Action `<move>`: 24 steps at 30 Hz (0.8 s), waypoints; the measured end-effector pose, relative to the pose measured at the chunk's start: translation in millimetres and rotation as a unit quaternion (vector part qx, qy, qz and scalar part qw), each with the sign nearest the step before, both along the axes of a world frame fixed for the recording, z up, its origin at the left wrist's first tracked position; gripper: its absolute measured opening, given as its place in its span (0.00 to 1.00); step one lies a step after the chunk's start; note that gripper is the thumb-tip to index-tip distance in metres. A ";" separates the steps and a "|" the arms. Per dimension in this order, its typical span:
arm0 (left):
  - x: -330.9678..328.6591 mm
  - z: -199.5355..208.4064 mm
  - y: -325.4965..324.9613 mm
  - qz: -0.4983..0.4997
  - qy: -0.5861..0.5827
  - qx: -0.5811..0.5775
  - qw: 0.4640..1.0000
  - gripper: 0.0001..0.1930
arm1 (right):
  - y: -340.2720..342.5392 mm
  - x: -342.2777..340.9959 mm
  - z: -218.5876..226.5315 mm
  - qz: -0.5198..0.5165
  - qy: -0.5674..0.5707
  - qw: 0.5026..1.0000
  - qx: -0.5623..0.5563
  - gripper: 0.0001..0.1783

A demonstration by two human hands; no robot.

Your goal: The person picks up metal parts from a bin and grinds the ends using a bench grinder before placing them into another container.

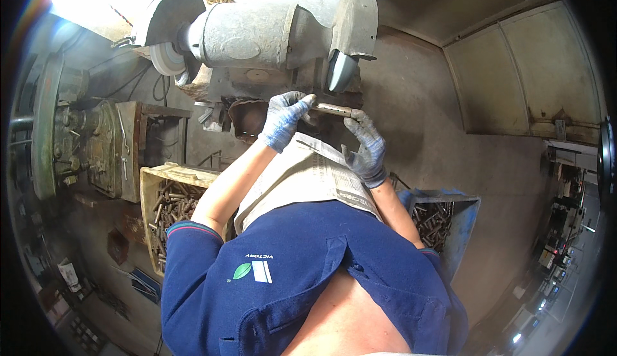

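A short, slim metal tube [333,109] with small dark holes along its side lies nearly level between my hands, just below the grinder's right wheel. My left hand [286,121], in a blue-and-white work glove, pinches its left end between thumb and fingers. At the other end, the fingertips of my gloved right hand [367,147] are bent against the tube, while its thumb stands apart, lower down. Above them is a grey bench grinder [247,35]. Its right wheel [342,73] shows under a metal guard, with a small gap between it and the tube.
A white grinding wheel [167,59] sits at the grinder's left end. Printed newspaper [308,182] covers my lap. Small metal parts fill a yellowish tub [149,195] at my left and a blue crate [466,211] at my right. Heavy machinery [106,144] stands far left.
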State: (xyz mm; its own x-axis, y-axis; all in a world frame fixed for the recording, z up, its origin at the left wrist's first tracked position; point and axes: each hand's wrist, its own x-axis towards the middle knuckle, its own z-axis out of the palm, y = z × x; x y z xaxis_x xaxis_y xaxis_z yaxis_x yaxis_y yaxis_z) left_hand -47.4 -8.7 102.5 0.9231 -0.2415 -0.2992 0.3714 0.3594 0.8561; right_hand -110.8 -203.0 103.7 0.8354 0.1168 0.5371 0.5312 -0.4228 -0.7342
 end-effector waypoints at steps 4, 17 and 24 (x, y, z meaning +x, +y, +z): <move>0.4 -8.2 0.9 -0.003 -0.056 0.025 0.998 0.07 | -0.7 4.0 -6.6 -0.007 0.017 0.999 0.051 0.17; 8.4 -35.2 -7.0 -0.009 -0.036 0.052 0.998 0.06 | -12.2 13.2 -40.5 -0.059 0.045 0.997 0.013 0.15; 13.5 -53.5 -17.7 0.014 -0.042 0.072 0.996 0.06 | -20.1 21.7 -64.2 -0.055 0.074 0.994 0.058 0.14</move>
